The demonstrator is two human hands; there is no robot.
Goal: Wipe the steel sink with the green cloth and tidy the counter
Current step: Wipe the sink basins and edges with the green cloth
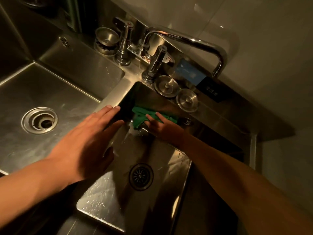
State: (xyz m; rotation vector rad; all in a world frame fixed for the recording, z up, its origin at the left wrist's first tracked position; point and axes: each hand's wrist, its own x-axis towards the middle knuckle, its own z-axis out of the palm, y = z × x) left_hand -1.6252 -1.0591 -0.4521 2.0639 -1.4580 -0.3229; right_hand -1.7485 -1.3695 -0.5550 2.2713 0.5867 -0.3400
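Note:
The steel sink has two basins; the right basin [108,209] lies below me with its drain [141,176] in the floor. A crumpled green cloth [139,116] is pressed against the far wall of that basin by my right hand [158,125], whose fingers lie over it. My left hand [88,141] is flat with fingers apart, resting on the divider rim [108,99] between the basins and holding nothing.
The left basin [67,97] has an open drain [39,120]. A chrome faucet [186,39] with two handles stands at the back. Two round strainer lids [166,85] [186,99], a steel cup [106,37] and a dark device [210,89] sit on the back ledge.

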